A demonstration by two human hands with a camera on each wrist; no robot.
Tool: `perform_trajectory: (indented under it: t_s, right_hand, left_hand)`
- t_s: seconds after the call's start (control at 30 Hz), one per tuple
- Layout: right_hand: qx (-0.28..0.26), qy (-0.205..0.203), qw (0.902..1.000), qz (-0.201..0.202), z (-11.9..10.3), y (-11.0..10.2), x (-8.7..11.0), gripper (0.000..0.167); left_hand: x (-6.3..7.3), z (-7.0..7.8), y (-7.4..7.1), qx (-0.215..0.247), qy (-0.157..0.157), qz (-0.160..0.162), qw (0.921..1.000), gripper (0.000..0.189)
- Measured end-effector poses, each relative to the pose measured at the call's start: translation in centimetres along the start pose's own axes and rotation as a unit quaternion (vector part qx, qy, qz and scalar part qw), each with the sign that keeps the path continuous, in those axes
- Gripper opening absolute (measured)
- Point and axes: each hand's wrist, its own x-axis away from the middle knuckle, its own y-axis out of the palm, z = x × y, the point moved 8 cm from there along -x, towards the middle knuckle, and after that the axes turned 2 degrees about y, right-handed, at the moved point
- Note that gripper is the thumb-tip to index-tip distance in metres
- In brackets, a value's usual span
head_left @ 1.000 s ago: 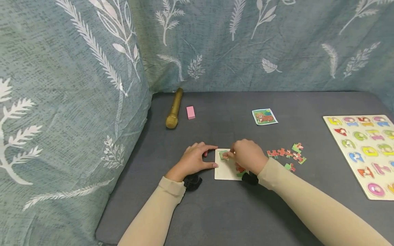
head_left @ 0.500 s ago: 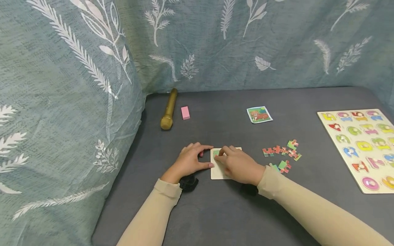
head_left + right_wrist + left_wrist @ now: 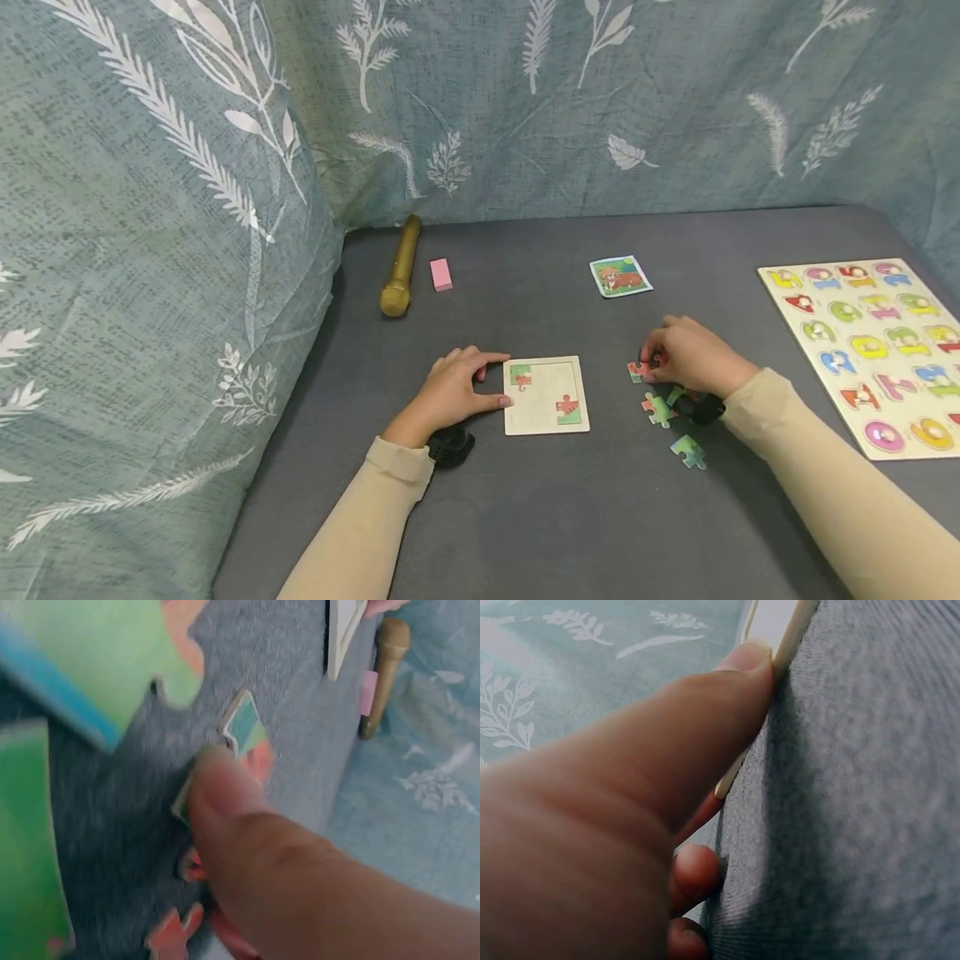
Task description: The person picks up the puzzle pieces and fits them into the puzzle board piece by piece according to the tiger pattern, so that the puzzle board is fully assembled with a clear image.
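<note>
A square wooden puzzle tray (image 3: 543, 417) lies before me, with one jigsaw piece (image 3: 521, 376) at its upper left and another piece (image 3: 568, 409) at its lower right. My left hand (image 3: 448, 390) touches the tray's left edge, index finger at the top corner and thumb lower down; the left wrist view shows the thumb (image 3: 727, 697) on the rim. To the right, my right hand (image 3: 693, 354) has its fingers down among loose jigsaw pieces (image 3: 658, 410), thumb (image 3: 225, 787) over a green-edged one. Whether it pinches that piece I cannot tell.
A picture card (image 3: 621, 277) lies behind the tray. A gold microphone (image 3: 401, 267) and a pink block (image 3: 441, 275) are at the back left. A wooden board of letter shapes (image 3: 870, 358) lies at the right. Another loose piece (image 3: 688, 451) sits nearer me.
My right hand has left the tray and moved right to the loose pieces, uncovering the piece at the tray's upper left. The left hand stays at the tray. The head view has shifted slightly.
</note>
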Motion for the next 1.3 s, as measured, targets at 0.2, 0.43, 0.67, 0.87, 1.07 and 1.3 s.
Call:
perform_trajectory:
  t_s: [0.2,0.43,0.67,0.87,1.07,1.3]
  right_hand:
    - [-0.110,-0.018,0.9937,0.009,-0.7,0.3,-0.3,0.026]
    - [-0.247,-0.048,0.9676,-0.015,-5.9,0.5,-2.8,0.016]
    - [-0.245,-0.059,0.9656,-0.066,-8.3,3.3,-4.9,0.018]
    - [-0.244,-0.036,0.9651,-0.088,-8.4,4.5,-5.1,0.010]
    - [-0.244,-0.030,0.9660,-0.081,-7.8,3.8,-4.5,0.004]
    - [-0.235,-0.087,0.9659,-0.065,-8.4,2.8,-3.9,0.029]
  left_hand:
    - [0.0,-0.2,-0.1,-0.005,-0.001,-0.006,1.0000,0.067]
    - [0.0,-0.3,-0.3,-0.004,0.001,-0.001,1.0000,0.067]
    - [0.3,-0.4,-0.3,-0.007,-0.002,-0.011,0.9999,0.066]
    - [0.2,-0.3,-0.3,-0.004,-0.001,-0.012,0.9999,0.066]
    - [0.2,-0.2,-0.3,-0.002,0.001,-0.010,1.0000,0.066]
    - [0.3,-0.3,-0.3,-0.003,0.001,-0.010,0.9999,0.065]
